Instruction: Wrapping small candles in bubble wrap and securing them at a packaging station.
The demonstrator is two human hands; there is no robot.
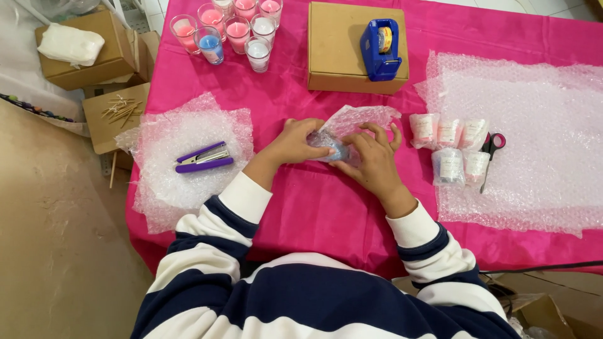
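Bubble wrap [358, 119] around blue candle [336, 150], probably glass; left hand [295, 143] and right hand [370, 157] fingers gripping it.

The person wears a long-sleeved knit top in broad navy and white stripes running across the back and around both arms. Each sleeve ends in a plain white ribbed cuff, pushed up a little above the wrist. The left hand [295, 143] and right hand [370, 160] are bare, with no rings, watch or gloves to be seen.
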